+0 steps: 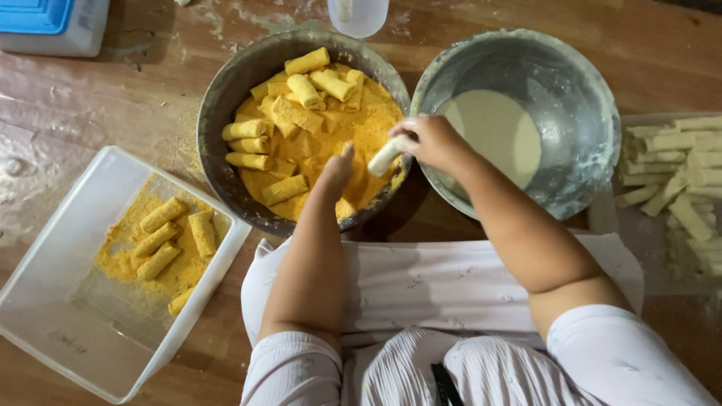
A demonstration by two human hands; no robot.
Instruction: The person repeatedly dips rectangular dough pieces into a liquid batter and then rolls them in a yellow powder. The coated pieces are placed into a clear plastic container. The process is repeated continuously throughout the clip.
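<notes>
- Hands work over two metal bowls on a wooden tabletop dusted with flour and crumbs.
- The right hand is closed around a pale, batter-wet roll, pinching its upper end; the roll slants down over the rim where the two bowls meet, its free end above the crumbs.
- The left hand lies flat in the crumb bowl, fingers loosely together and pointing away from the body; it grips nothing, and its fingertips are just beside the roll's lower end.
- The crumb bowl sits under and ahead of the left hand, holding orange-yellow breadcrumbs and many coated rolls, piled mostly on the far and left sides.
- The batter bowl sits under and to the right of the right hand, with a pool of pale cream batter in its bottom.
- Well to the left of the left hand stands a clear plastic tub with a few crumbed rolls on scattered crumbs.
- Far right of the right hand, a tray carries uncoated pale rolls.
- Beyond the hands, a clear cup stands at the top edge, and a blue and white object sits in the far left corner.
- A white cloth covers the lap beneath both forearms.
</notes>
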